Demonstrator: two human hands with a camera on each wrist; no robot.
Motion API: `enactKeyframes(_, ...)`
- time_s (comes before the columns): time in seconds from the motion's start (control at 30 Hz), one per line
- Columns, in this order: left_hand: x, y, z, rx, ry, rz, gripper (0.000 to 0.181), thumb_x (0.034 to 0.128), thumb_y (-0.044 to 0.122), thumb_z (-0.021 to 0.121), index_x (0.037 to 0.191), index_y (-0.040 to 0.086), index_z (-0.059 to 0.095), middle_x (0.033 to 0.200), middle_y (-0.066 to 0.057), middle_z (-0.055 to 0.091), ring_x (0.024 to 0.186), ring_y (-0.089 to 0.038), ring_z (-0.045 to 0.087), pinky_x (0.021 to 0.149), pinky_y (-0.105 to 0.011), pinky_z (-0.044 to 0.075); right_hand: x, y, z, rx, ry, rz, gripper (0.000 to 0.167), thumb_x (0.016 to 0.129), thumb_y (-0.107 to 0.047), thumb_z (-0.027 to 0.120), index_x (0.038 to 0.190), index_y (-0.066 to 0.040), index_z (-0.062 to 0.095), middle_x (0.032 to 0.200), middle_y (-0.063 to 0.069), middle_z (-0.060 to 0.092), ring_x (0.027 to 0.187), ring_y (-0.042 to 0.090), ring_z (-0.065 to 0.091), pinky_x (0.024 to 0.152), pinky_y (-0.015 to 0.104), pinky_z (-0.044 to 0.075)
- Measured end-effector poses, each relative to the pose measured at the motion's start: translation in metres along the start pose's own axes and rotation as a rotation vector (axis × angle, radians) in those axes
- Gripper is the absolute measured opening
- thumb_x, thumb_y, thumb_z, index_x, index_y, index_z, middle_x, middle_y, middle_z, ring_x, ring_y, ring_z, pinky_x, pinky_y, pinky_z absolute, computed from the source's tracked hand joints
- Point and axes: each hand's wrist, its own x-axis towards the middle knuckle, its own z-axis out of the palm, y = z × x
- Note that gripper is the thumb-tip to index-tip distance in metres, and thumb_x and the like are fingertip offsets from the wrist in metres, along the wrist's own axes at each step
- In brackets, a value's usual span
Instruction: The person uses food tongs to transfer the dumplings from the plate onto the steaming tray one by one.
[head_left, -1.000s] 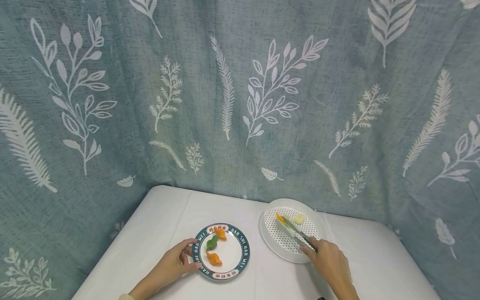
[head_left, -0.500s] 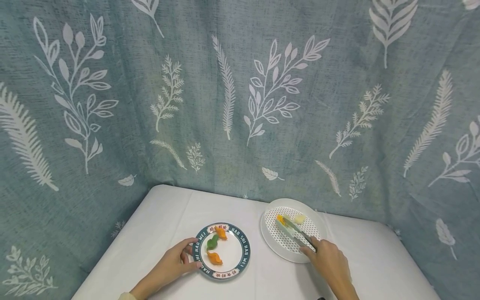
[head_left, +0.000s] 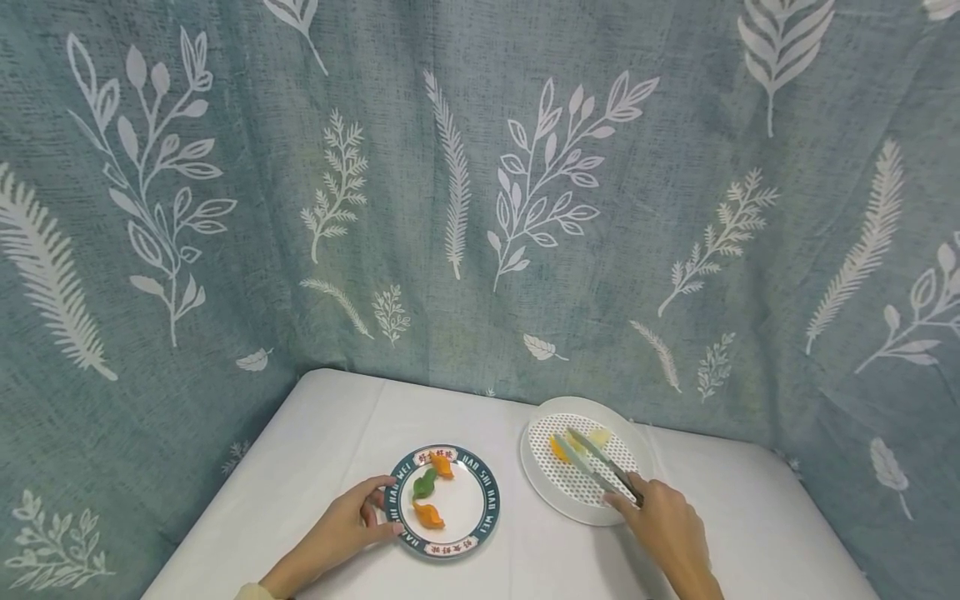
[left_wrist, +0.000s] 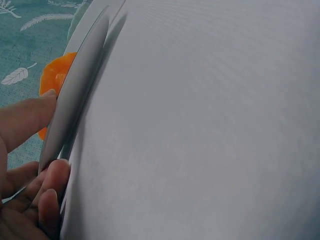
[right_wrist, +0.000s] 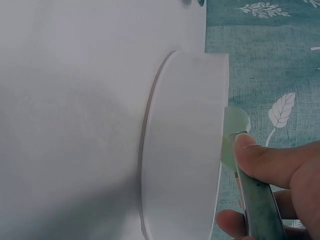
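Observation:
My left hand (head_left: 352,523) pinches the near-left rim of a round plate (head_left: 491,500) with a dark teal lettered border. In the left wrist view the thumb lies on the rim and fingers curl beneath it. Two orange dumpling-shaped pieces (head_left: 429,517) and a green piece (head_left: 424,483) lie on the plate's left part. My right hand (head_left: 666,525) holds metal tongs (head_left: 617,473), their arms spread apart above a white round strainer tray (head_left: 534,483). A yellow-orange piece (head_left: 558,450) lies by the tong tips. A paler yellow piece shows partly between the arms; a cream piece (head_left: 600,436) sits just beyond.
A white-covered table (head_left: 360,433) carries both plate and tray, with a gap between them. Teal leaf-patterned curtain (head_left: 480,208) hangs behind and along both sides. In the right wrist view the tray's tall side wall (right_wrist: 185,145) stands left of the tongs.
The tong arms, close together around the yellow piece before, are now spread wider. My right hand has shifted slightly right. My left hand and the plate stay in place.

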Motion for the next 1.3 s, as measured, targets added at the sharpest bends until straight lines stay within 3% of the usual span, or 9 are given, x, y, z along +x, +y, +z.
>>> enactKeyframes(0.13,0.0,0.001,0.001,0.0,0.003,-0.001,0.081,0.0753,0.038,0.092,0.143,0.01,0.057,0.099,0.003,0.059,0.075,-0.015,0.052,0.059,-0.025,0.044,-0.005,-0.004,-0.001,0.028,0.026,-0.027,0.063,0.085,-0.05,0.081,0.126,-0.003,0.072,0.088,0.011,0.072,0.07,0.025,0.064,0.057,0.048,0.049)
enactKeyframes(0.33,0.0,0.001,0.001,-0.004,0.003,0.008,0.081,0.0757,0.036,0.092,0.143,0.009,0.056,0.1,0.002,0.06,0.074,-0.015,0.052,0.059,-0.025,0.044,-0.017,-0.014,0.0,0.063,0.059,-0.088,0.064,0.087,-0.058,0.076,0.126,-0.006,0.073,0.103,0.015,0.074,0.092,0.039,0.071,0.07,0.057,0.053)
enactKeyframes(0.43,0.0,0.001,0.0,-0.004,0.003,0.007,0.082,0.0754,0.037,0.092,0.143,0.009,0.056,0.1,0.002,0.06,0.074,-0.015,0.052,0.059,-0.025,0.044,-0.022,-0.022,0.001,0.069,0.062,-0.101,0.063,0.087,-0.056,0.077,0.127,-0.007,0.072,0.107,0.015,0.074,0.095,0.038,0.071,0.072,0.057,0.054)
enactKeyframes(0.53,0.0,0.001,0.0,-0.01,0.003,0.005,0.081,0.0753,0.036,0.092,0.143,0.009,0.056,0.1,0.002,0.06,0.074,-0.015,0.052,0.059,-0.026,0.044,-0.027,-0.031,0.002,0.065,0.062,-0.104,0.059,0.085,-0.051,0.081,0.126,-0.009,0.074,0.096,0.007,0.074,0.083,0.026,0.069,0.067,0.05,0.054)
enactKeyframes(0.63,0.001,-0.002,0.0,-0.01,0.0,0.007,0.081,0.0753,0.037,0.092,0.143,0.01,0.057,0.1,0.003,0.06,0.074,-0.015,0.052,0.059,-0.025,0.044,-0.032,-0.041,0.003,0.066,0.04,-0.107,0.058,0.083,-0.051,0.082,0.125,-0.011,0.075,0.08,-0.004,0.065,0.07,0.016,0.057,0.06,0.041,0.048)
enactKeyframes(0.73,0.001,-0.004,0.0,-0.008,0.001,0.008,0.08,0.0751,0.037,0.092,0.142,0.011,0.057,0.099,0.003,0.06,0.074,-0.014,0.052,0.06,-0.025,0.044,-0.037,-0.052,0.005,0.064,0.007,-0.113,0.058,0.081,-0.052,0.083,0.123,-0.012,0.076,0.073,-0.009,0.058,0.069,0.016,0.054,0.061,0.041,0.048)
enactKeyframes(0.93,0.001,-0.005,0.0,-0.013,-0.004,0.021,0.081,0.0751,0.037,0.092,0.142,0.01,0.057,0.099,0.003,0.06,0.075,-0.015,0.052,0.06,-0.026,0.045,-0.047,-0.071,0.013,0.075,-0.051,-0.107,0.055,0.08,-0.05,0.085,0.122,-0.015,0.077,0.068,-0.01,0.049,0.062,0.01,0.044,0.057,0.032,0.04)
enactKeyframes(1.1,0.001,-0.002,-0.001,-0.007,-0.003,0.02,0.084,0.0753,0.038,0.092,0.145,0.01,0.054,0.1,0.003,0.061,0.075,-0.015,0.052,0.06,-0.026,0.045,-0.056,-0.082,0.021,0.089,-0.075,-0.172,0.047,0.08,-0.05,0.085,0.115,-0.02,0.077,0.066,-0.012,0.044,0.058,0.006,0.039,0.054,0.026,0.034)
enactKeyframes(1.3,0.001,-0.001,0.0,-0.003,-0.005,0.013,0.084,0.075,0.038,0.092,0.145,0.01,0.054,0.099,0.003,0.06,0.075,-0.015,0.052,0.06,-0.026,0.045,-0.062,-0.089,0.026,0.095,-0.104,-0.236,0.052,0.081,-0.053,0.083,0.119,-0.017,0.077,0.067,-0.015,0.044,0.059,0.003,0.039,0.054,0.024,0.035)
